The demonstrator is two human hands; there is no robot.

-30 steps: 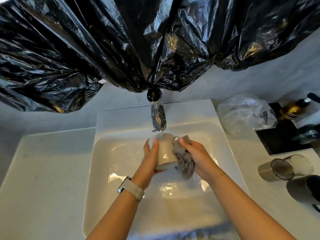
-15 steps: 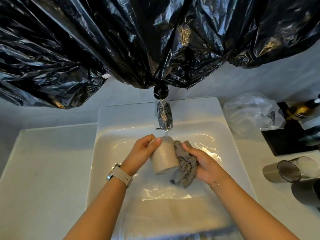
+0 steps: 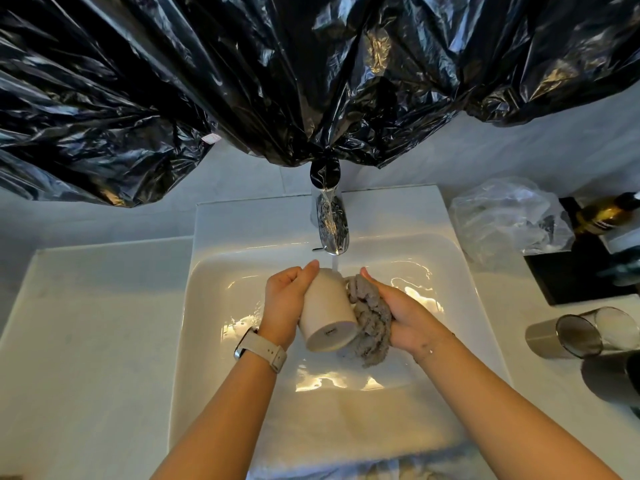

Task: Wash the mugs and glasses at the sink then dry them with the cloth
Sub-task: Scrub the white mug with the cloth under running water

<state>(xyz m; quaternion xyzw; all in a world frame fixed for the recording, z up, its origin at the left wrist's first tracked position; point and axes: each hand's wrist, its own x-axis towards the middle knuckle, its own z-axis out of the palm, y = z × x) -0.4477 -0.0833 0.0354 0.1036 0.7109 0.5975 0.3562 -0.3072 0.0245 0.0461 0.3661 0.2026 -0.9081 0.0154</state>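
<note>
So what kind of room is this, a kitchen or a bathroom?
Most likely a bathroom. The white rectangular basin is set in a pale counter with a single chrome tap running, and an amber pump bottle stands on a black tray beside it, like a vanity.

Cream mug (image 3: 327, 310) at frame centre, tipped so the flat base faces the camera, mouth up toward the running faucet, handle on its right side. Crumpled grey cloth (image 3: 371, 322) bunched right against that handle side, hanging a bit below the base. Over at the right edge, smoky glasses (image 3: 577, 336) lying on their sides, another dark one (image 3: 616, 379) just below, cut off.
</note>
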